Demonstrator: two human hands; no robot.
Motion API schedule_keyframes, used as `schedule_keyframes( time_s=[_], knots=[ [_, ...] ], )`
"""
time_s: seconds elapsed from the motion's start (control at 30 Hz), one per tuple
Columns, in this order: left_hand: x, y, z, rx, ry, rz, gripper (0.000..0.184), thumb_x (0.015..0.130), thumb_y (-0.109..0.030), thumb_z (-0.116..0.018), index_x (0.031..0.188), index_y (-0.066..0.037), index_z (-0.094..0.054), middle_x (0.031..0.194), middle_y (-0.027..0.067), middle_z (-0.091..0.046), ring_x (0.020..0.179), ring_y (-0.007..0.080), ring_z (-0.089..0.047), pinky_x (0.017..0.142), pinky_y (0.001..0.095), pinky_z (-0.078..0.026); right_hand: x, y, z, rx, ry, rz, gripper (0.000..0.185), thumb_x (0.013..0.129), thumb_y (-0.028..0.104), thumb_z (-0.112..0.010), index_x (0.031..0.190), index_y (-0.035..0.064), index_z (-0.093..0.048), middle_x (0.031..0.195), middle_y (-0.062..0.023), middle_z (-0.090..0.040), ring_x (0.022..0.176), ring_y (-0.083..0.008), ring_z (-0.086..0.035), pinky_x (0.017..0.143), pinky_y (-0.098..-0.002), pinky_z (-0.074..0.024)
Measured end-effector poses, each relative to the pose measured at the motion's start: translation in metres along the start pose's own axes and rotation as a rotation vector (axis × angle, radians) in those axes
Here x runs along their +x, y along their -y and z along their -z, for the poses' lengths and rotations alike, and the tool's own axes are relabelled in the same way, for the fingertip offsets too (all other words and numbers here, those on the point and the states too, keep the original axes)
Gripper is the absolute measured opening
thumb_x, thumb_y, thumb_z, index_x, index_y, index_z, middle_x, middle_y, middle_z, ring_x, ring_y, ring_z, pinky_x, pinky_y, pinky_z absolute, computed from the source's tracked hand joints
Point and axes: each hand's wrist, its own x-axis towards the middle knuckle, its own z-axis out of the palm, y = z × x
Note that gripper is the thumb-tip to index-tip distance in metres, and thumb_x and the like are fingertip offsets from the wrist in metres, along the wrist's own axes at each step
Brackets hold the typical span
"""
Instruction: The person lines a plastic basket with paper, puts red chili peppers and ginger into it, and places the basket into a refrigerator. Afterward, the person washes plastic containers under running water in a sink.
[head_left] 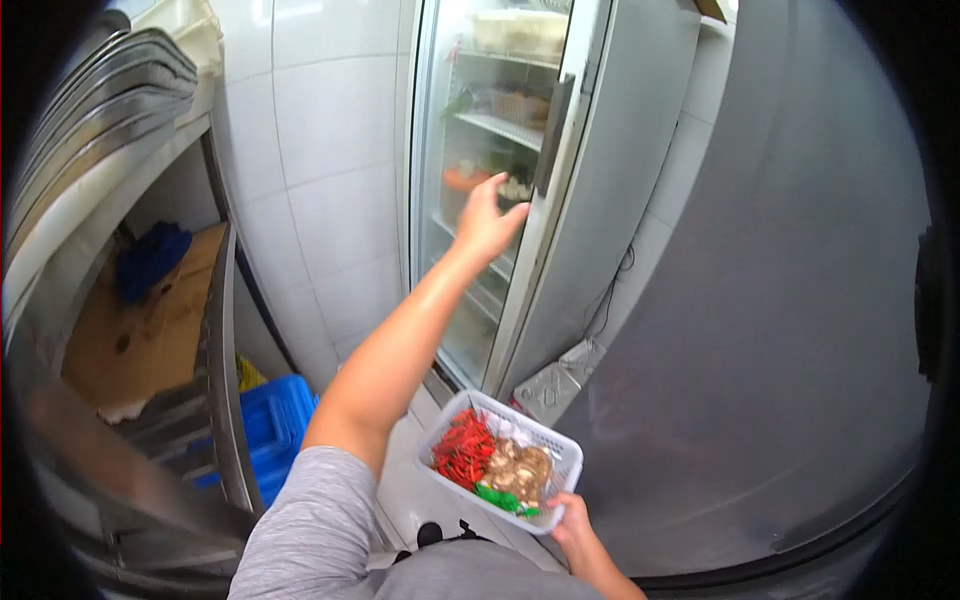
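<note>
My left hand (488, 225) reaches out in front of the glass door of a tall fridge (640, 150), its thumb and forefinger apart near the dark door handle (555, 135). Whether it touches the door I cannot tell. My right hand (570, 522) grips the near right corner of a white plastic basket (570, 450). In the basket lie red chilies (463, 450) on the left, brown-and-white mushrooms (518, 470) on the right and something bright green (500, 498) at the near side. Through the glass, shelves with food show, among them an orange container (466, 178).
On the left stands a metal rack with stacked trays (120, 90), a cardboard sheet (150, 330) and a dark blue cloth (150, 260). A blue crate (275, 425) sits low beside it. A large grey metal surface (780, 280) fills the right. Cables (605, 305) hang beside the fridge.
</note>
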Motion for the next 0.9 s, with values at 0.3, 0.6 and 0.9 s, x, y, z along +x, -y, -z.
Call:
schedule_keyframes(
  time_s=[0.3,0.6,0.9],
  knots=[
    [0.042,-0.059,-0.080,-0.157,-0.028,-0.302,0.023,0.081,-0.015,-0.066,0.100,-0.003,-0.062,0.090,0.0106,-0.061,0.086,0.0268,-0.059,0.081,0.0359,-0.047,0.005,-0.026,-0.001,0.014,-0.078,0.150,0.067,0.056,0.005,-0.055,0.122,-0.0059,-0.049,0.111,-0.0216,-0.059,0.103,-0.0402,-0.056,0.097,-0.0509,-0.0452],
    [0.066,-0.019,-0.080,0.021,-0.034,0.125,0.043,0.081,-0.029,-0.072,0.107,0.002,-0.056,0.096,0.0190,-0.065,0.088,0.0317,-0.063,0.081,0.0401,-0.050,0.005,-0.020,0.003,0.036,-0.040,0.138,0.063,0.057,0.005,-0.056,0.119,-0.0056,-0.052,0.105,-0.0191,-0.061,0.096,-0.0362,-0.060,0.090,-0.0463,-0.0490],
    [0.027,-0.022,-0.107,0.039,0.130,-0.031,0.031,0.084,-0.019,-0.066,0.103,0.004,-0.055,0.101,0.0272,-0.062,0.100,0.0435,-0.058,0.086,0.0460,-0.047,0.017,0.000,0.019,0.087,0.046,0.032,0.064,0.057,0.003,-0.054,0.121,-0.0047,-0.051,0.106,-0.0170,-0.062,0.096,-0.0346,-0.061,0.090,-0.0436,-0.0495]
  ],
)
